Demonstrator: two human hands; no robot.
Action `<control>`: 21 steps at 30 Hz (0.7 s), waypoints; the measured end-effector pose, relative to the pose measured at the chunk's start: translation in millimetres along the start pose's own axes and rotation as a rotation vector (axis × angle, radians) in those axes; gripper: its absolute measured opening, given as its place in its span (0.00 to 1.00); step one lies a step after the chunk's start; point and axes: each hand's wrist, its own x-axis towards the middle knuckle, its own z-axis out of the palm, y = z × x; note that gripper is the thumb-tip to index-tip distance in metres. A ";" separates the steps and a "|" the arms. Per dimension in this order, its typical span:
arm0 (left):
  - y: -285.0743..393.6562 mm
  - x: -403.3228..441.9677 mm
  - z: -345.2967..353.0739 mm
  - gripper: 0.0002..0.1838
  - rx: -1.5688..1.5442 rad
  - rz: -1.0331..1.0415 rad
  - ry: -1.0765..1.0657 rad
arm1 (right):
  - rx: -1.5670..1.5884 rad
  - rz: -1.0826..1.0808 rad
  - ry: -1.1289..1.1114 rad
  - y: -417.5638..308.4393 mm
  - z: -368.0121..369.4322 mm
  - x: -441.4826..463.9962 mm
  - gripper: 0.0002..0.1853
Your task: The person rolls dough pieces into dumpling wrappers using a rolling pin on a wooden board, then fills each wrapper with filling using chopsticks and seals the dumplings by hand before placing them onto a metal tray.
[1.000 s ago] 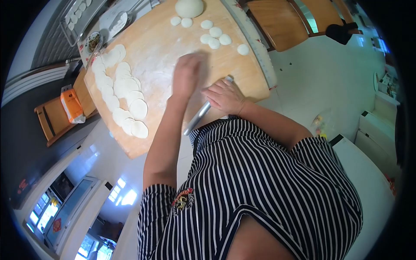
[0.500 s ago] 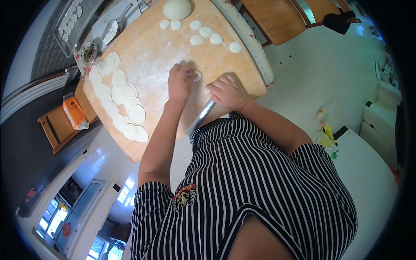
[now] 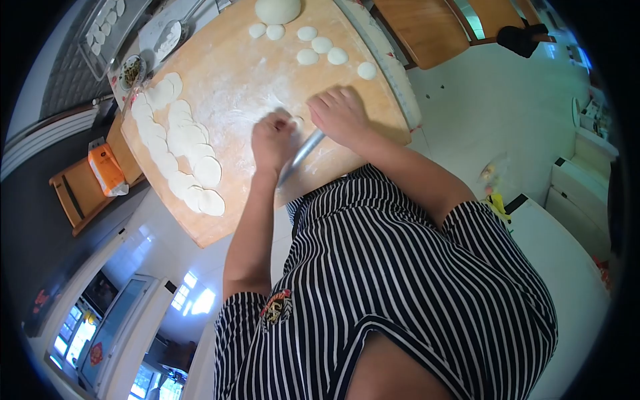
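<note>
**Light pin, small turns**

Your right hand (image 3: 338, 117) is wrapped over the upper part of the pin (image 3: 307, 150), which slants back toward your waist; its lower end is blurred. Your left hand (image 3: 271, 141) has its fingers curled at the edge of the small dough (image 3: 298, 123). That dough is at the board (image 3: 220, 40), between your two hands, just past the pin. The blur hides whether your left fingers pinch its edge or only rest against it, and you cannot tell here whether pin and dough touch.

For an even roll, let your right palm press lightly and steadily, because a heavy push at one end would likely leave one side thin. Work the pin in from the rim and ease off near the centre. Between strokes, use your left hand to turn the dough a little, always the same way, so it stays round. Keep those fingertips out of the pin's path; they are very near it.

If the dough drags, the flour (image 3: 250, 100) on the board just beyond your left hand is within reach. Dust sparingly: too much could make the dough slide. The flat rounds (image 3: 180, 137) at your left overlap, so they may stick together if damp.
</note>
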 end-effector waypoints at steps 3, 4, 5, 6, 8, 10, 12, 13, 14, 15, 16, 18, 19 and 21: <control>3.9 -6.8 -2.7 0.11 -0.052 -0.055 -0.005 | 0.042 0.142 -0.047 -6.7 33.7 42.4 0.05; 4.9 -5.2 -4.3 0.09 -0.054 -0.122 0.036 | 0.032 0.173 -0.022 -7.3 47.1 59.0 0.06; 12.1 1.1 -9.3 0.10 -0.091 -0.183 -0.001 | 0.018 0.198 0.012 -7.8 52.4 70.8 0.06; 8.7 8.5 -8.7 0.10 -0.095 -0.184 0.010 | 0.021 0.186 0.015 -10.2 49.9 79.0 0.06; -4.9 19.1 -7.0 0.10 0.084 0.217 0.056 | 0.061 0.165 -0.129 -19.6 42.3 89.9 0.06; -7.9 19.9 -5.5 0.10 0.153 0.271 0.058 | 0.060 0.096 -0.062 -18.5 29.8 72.8 0.09; -6.9 9.1 -7.1 0.14 0.216 0.468 0.096 | 0.060 0.031 -0.002 -15.6 10.9 39.7 0.14; -9.6 2.8 -5.0 0.14 0.213 0.469 0.100 | -0.003 0.009 -0.087 -14.6 -0.4 19.7 0.19; -15.2 -4.0 -1.8 0.14 0.141 0.286 0.062 | -0.067 -0.011 -0.170 -14.9 -6.9 6.7 0.24; -11.6 -9.2 -4.7 0.15 0.068 0.101 0.026 | -0.070 -0.015 -0.168 -15.1 -8.9 1.0 0.24; -10.0 -14.1 -8.9 0.15 0.067 0.100 0.029 | -0.073 0.012 -0.213 -15.7 -8.8 -4.8 0.26; -7.5 -25.3 -16.7 0.15 -0.144 -0.156 -0.069 | -0.071 0.052 -0.272 -18.7 -3.0 -5.0 0.27; -13.1 -21.2 -17.0 0.15 -0.136 -0.169 -0.067 | -0.065 0.023 -0.245 -19.6 6.8 12.9 0.28; -6.0 -6.7 -28.9 0.15 -0.034 -0.171 -0.127 | -0.049 -0.012 -0.218 -22.2 32.2 47.2 0.28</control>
